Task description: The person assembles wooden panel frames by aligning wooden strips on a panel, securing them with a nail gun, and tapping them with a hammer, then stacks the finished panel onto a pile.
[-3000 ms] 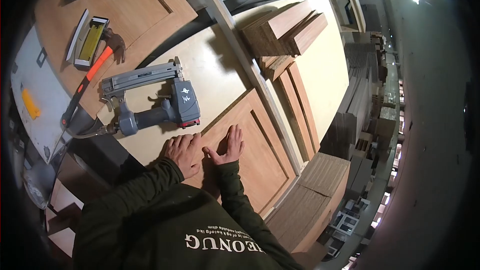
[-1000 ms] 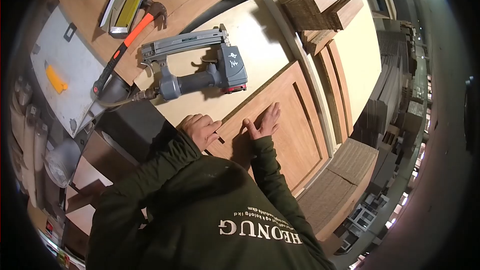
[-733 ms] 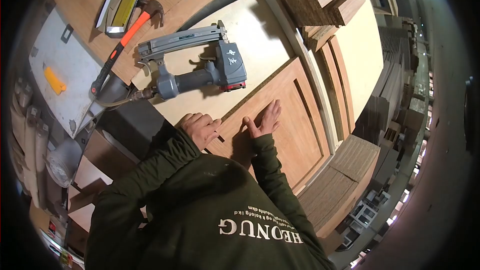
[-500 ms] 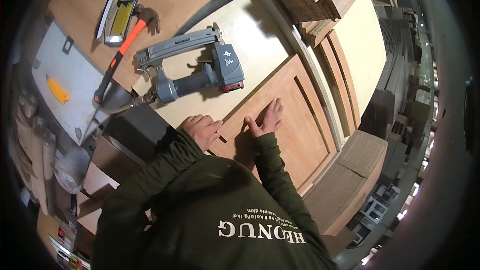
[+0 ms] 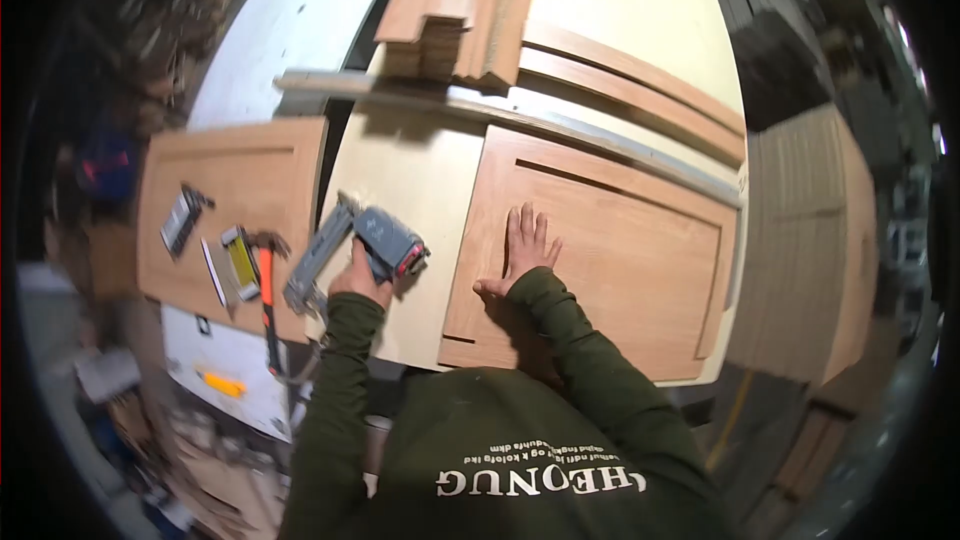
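Note:
My left hand [image 5: 362, 277] is wrapped around the handle of a grey nail gun [image 5: 388, 240], which rests on a pale board [image 5: 420, 165]. Its fingers are partly hidden behind the handle. My right hand [image 5: 530, 245] lies flat with fingers spread on a reddish wooden panel [image 5: 630, 270] that has a grooved frame. Left of the nail gun is a hammer [image 5: 267, 290] with an orange and black handle, and beside it an open box of yellow staples or nails [image 5: 240, 262].
A long straight bar [image 5: 600, 145] runs along the panel's far edge. Beyond it lie wooden strips [image 5: 640, 90] and stacked wood pieces [image 5: 450, 20]. Another panel [image 5: 225, 160] sits at left, with a yellow cutter [image 5: 223, 383] near it. Stacked cardboard [image 5: 800, 240] stands at right.
My left hand has left the panel's near edge and taken hold of the nail gun's handle. My right hand stays flat on the panel. The camera view has turned.

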